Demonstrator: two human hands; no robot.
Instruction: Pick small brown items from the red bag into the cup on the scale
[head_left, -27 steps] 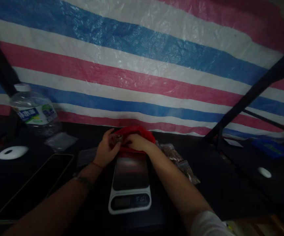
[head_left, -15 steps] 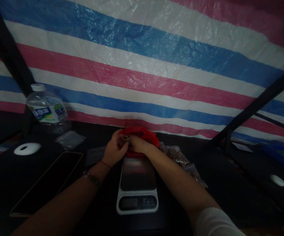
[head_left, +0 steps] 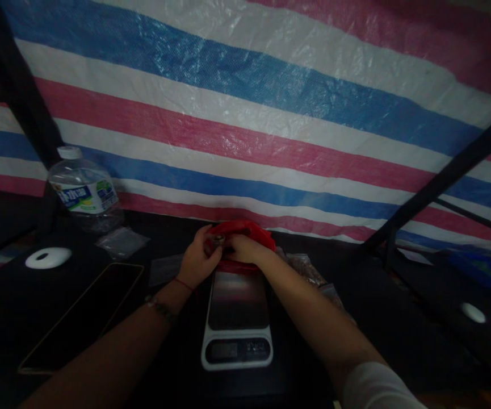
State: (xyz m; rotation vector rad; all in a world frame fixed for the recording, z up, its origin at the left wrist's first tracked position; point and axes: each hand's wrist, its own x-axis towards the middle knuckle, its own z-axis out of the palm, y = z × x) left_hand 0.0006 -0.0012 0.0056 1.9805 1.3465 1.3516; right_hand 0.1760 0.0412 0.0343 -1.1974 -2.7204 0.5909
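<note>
My left hand [head_left: 197,258] is closed, thumb and fingers pinched round a small clear plastic bag [head_left: 218,240] with something brownish at its mouth. Close beside it, my right hand [head_left: 244,249] reaches over the opening of a red plastic bag [head_left: 266,237]. Its fingers are bent together, pointing toward the small bag; their tips are dim, and what they hold cannot be made out. Just in front of the red bag lies a kitchen scale [head_left: 239,307] with a dark plate and a white rim, below both wrists.
Filled clear zip bags [head_left: 307,268] lie right of the red bag, partly behind my right forearm. On the left are a phone [head_left: 83,318], a white oval object [head_left: 48,258], empty clear bags [head_left: 122,242] and a big clear bottle [head_left: 84,193]. A striped sheet [head_left: 245,125] hangs behind.
My right hand has drawn slightly up and back within the red bag's opening, its fingers now more visible. My left hand keeps its place with the small bag. The view has shifted slightly.
</note>
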